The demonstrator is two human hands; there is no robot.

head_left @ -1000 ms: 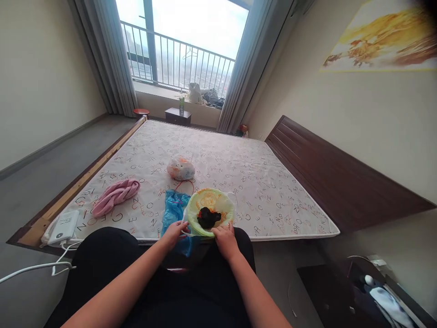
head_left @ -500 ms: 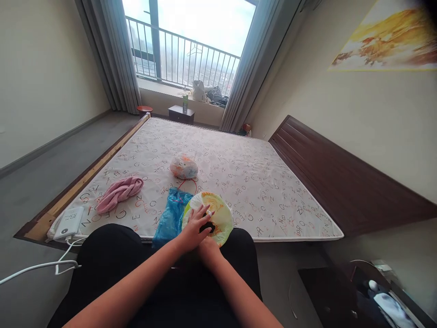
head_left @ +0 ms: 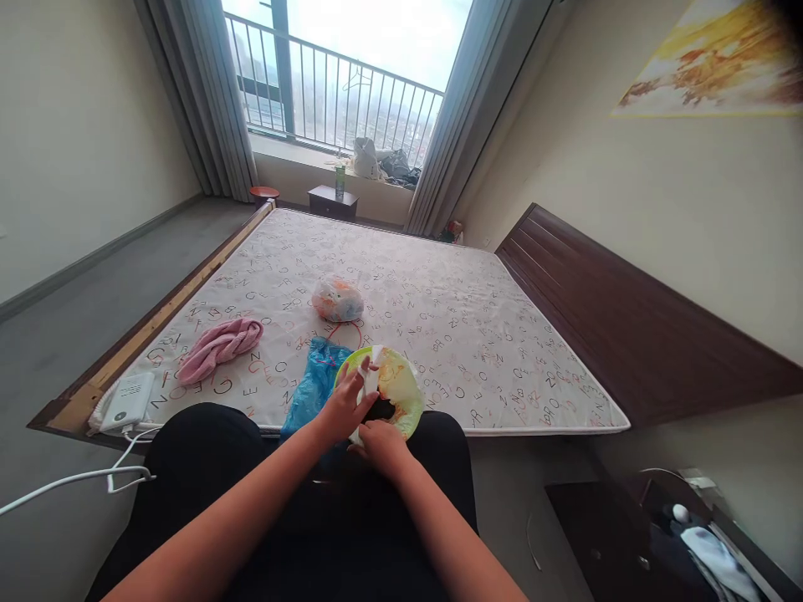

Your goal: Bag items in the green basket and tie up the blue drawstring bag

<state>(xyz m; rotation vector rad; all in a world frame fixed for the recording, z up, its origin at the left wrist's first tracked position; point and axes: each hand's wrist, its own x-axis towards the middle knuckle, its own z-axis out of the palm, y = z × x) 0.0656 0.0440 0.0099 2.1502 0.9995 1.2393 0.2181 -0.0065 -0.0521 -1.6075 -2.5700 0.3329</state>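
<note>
The left hand (head_left: 342, 407) pinches a white edge of the yellow-green bag (head_left: 396, 386), and the right hand (head_left: 381, 443) grips the bag's near rim at the bed's (head_left: 477, 334) edge. A dark cloth (head_left: 381, 410) sits inside between the hands. A blue bag (head_left: 312, 386) lies just left of them, a pink cloth (head_left: 219, 347) farther left.

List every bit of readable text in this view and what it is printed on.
"G", "E", "O", "N", "Z": scattered single capital letters printed all over the mattress cover; they spell no words.
White device at the mattress corner: small print, too blurred to read.
Yellow-green bag in the hands: orange print, unreadable.
</note>
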